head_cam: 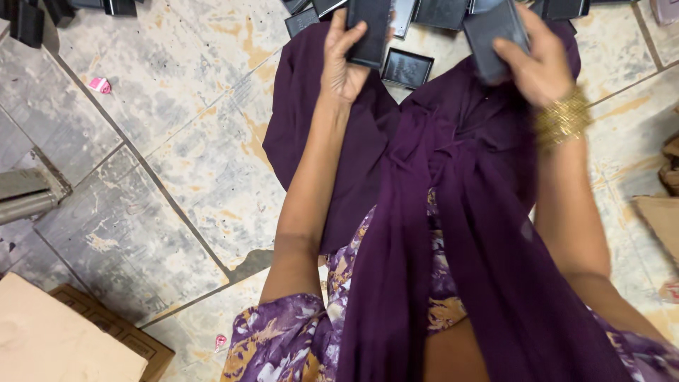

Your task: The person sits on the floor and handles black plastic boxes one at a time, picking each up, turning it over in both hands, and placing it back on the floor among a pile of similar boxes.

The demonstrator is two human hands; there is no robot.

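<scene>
Head view is showing a person sitting over a stone-tiled floor (pixel 177 163), both arms reaching forward and away from the body. The left hand (pixel 344 60) is gripping a flat black rectangular case (pixel 368 32) by its lower end, fingers wrapping up its front face and thumb behind, so the case is standing upright and lifted off the floor. The right hand (pixel 539 67) is holding a second black case (pixel 495 39), fingers curling over its near edge and tilting it inward toward the first; the two cases are staying apart, with a gap between them. Each grip is clenched on its own case, neither released.

Holding them high and side by side seems to be keeping both faces turned toward the eyes, perhaps for comparing or pairing, though that is only a judgement. More black cases (pixel 438 13) are lying in a loose spread along the top edge of the floor, and one open black tray (pixel 407 68) is resting just below the left hand, on the purple cloth (pixel 368 163) spreading across the lap.

The left forearm is stretching nearly straight, wrist bent slightly back. The right wrist, wearing gold bangles (pixel 562 117), is cocking inward. A cardboard sheet (pixel 49 336) is lying at the lower left, well apart from the hands.
</scene>
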